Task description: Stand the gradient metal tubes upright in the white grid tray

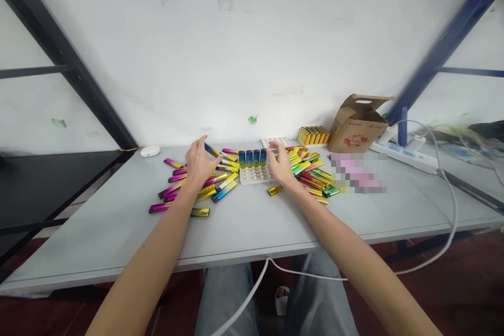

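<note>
In the head view, your left hand (pixel 198 161) arches with thumb and fingers apart, a blue-and-gold lighter (pixel 213 150) between them; whether it grips cannot be told. Your right hand (pixel 280 163) curls at the end of the upright lighters (pixel 249 159) standing in the white tray (pixel 254 175) to its left, its grip unclear. Loose lighters (pixel 314 182) lie to its right.

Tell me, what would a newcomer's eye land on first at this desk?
Probably the shiny pieces: a purple-and-gold scatter around the left hand, and a gold, red and green pile beside the right hand. Between the hands, a white tray holds a short row of upright blue pieces. Farther back on the right, an open cardboard box stands beside a block of upright gold pieces.
</note>
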Demonstrator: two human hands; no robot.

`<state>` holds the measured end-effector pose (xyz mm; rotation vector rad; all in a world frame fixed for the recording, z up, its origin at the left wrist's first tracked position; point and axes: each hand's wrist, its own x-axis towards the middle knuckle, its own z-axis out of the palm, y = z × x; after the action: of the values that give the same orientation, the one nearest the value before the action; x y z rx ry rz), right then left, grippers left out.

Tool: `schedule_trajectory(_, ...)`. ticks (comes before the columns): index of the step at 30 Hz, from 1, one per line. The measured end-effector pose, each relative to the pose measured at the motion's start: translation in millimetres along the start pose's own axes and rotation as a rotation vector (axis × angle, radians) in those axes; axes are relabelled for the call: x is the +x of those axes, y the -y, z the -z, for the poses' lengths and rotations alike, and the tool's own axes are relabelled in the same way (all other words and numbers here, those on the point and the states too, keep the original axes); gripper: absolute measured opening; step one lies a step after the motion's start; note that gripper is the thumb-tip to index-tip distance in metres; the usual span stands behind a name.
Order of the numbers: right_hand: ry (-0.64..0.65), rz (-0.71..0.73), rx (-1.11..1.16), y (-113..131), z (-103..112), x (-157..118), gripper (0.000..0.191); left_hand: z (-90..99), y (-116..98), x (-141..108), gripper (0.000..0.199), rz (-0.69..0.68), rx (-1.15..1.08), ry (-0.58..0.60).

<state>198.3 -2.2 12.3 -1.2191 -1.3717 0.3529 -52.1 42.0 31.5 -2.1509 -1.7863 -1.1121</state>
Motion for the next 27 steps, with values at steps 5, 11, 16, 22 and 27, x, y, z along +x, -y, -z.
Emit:
schedule_trajectory(5,-0.084,0.241,0.032,18,7,-5,0.027,7.9,-34,-12,0.081,-0.439,-0.186,-0.236)
schedule_trajectory(11,0.257,0.259,0.182,29,4,-14,0.028,8.3,-72,-35,0.078,-0.719,-0.269,-0.174)
schedule_trajectory(16,0.381,0.079,0.303,32,-3,-15,0.033,5.0,-73,-39,0.084,-0.725,-0.293,-0.118)
schedule_trajectory(22,0.316,-0.291,0.730,32,-2,-6,0.022,4.6,-65,-34,0.090,-0.546,-0.268,-0.059)
schedule_trajectory(27,0.335,-0.553,0.906,38,4,-1,0.014,3.9,-62,-33,0.065,-0.422,-0.284,-0.034)
